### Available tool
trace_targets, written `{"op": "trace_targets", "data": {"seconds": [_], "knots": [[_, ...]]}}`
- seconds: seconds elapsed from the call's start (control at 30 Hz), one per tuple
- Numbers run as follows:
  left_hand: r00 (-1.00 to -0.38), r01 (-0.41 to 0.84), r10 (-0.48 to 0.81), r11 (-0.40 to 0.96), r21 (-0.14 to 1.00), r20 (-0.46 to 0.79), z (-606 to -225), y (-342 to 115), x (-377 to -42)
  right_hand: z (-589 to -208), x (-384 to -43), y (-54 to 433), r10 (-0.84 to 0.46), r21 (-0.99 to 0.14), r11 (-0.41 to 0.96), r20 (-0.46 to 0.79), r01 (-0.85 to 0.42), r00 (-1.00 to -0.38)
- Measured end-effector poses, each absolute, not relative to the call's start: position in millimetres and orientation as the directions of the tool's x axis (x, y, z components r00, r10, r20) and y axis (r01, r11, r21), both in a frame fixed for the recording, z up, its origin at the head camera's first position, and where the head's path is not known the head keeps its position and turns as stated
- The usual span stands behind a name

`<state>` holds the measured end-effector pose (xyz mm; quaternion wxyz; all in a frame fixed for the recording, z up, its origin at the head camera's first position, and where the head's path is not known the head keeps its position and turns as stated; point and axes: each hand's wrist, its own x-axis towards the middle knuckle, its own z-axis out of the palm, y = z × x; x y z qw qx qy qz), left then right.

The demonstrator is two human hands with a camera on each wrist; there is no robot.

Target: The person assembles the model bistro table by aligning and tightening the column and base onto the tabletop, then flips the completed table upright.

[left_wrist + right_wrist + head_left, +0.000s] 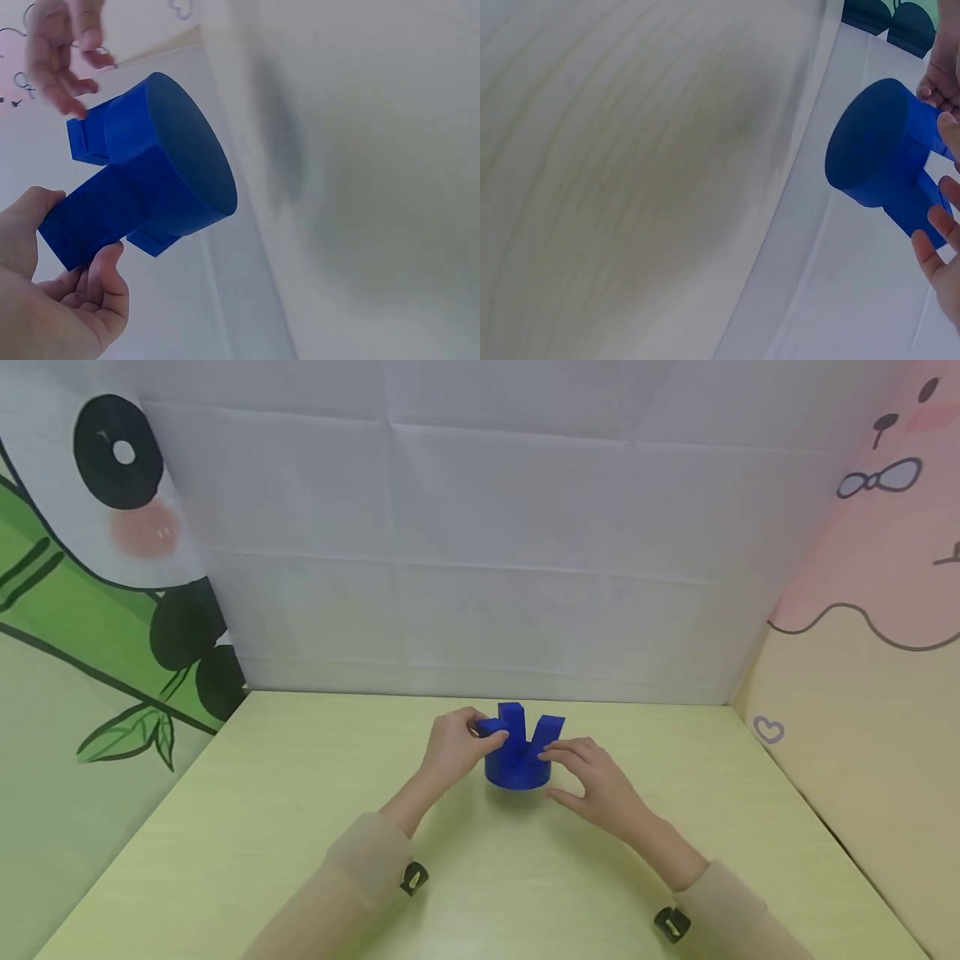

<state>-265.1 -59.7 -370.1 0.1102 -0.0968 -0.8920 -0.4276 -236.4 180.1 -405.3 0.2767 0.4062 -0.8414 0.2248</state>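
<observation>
A blue plastic piece (517, 772) with a round, cup-like base and three flat prongs flaring upward hangs slightly above the table, its shadow below it. My left hand (459, 747) pinches the left prong between thumb and fingers; the left wrist view shows this grip on the prong (94, 217) closely. On the other side, my right hand (600, 785) has its fingers spread by the right prong (547, 732), thumb apart. Whether those fingertips touch the prong, I cannot tell. The flat underside (866, 135) of the base shows in the right wrist view.
The pale yellow table (262, 843) extends around both forearms. A white cloth backdrop (487, 543) rises behind its far edge. Printed cartoon panels stand at the left (75, 652) and right (862, 693). Small black devices sit at both wrists.
</observation>
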Motion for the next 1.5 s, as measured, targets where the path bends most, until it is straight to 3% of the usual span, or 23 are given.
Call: {"op": "trace_targets", "data": {"seconds": [0.37,0.47,0.53,0.7,0.83,0.93,1.07,1.23,1.5], "knots": [[-0.977,0.181,0.003,0.538,0.824,0.213,-340.4,-53.2,-260.5,-402.7,-232.8,168.9,-0.518,-0.060,0.567,0.749,-0.821,-0.413],[-0.976,0.190,0.004,0.507,0.841,0.218,-342.4,-54.3,-259.1,-398.3,-229.3,168.3,-0.504,-0.074,0.574,0.753,-0.816,-0.423],[-0.970,0.228,0.039,0.490,0.841,0.240,-345.6,-56.4,-257.4,-394.5,-225.6,168.0,-0.474,-0.145,0.568,0.747,-0.810,-0.466],[-0.897,0.440,0.277,0.488,0.754,0.344,-360.0,-66.0,-241.9,-381.1,-217.1,169.2,-0.356,-0.503,0.465,0.647,-0.729,-0.674],[-0.768,0.640,0.443,0.566,0.520,0.463,-377.6,-72.5,-227.7,-371.9,-215.7,172.2,-0.292,-0.726,0.391,0.485,-0.566,-0.824],[-0.662,0.721,0.497,0.626,0.298,0.561,-386.7,-73.8,-221.3,-366.4,-215.4,172.9,-0.272,-0.879,0.294,0.300,-0.376,-0.914],[-0.585,0.737,0.491,0.653,0.171,0.646,-391.7,-71.3,-217.5,-361.7,-214.5,171.1,-0.286,-0.975,0.170,0.087,-0.140,-0.954],[-0.639,0.715,0.447,0.645,0.270,0.626,-391.7,-71.1,-219.8,-362.1,-213.9,170.0,-0.301,-0.987,0.135,0.040,-0.084,-0.953],[-0.827,0.562,0.384,0.601,0.569,0.411,-387.7,-78.4,-239.6,-380.0,-230.3,172.8,-0.362,-0.888,0.348,0.169,-0.300,-0.917]]}}
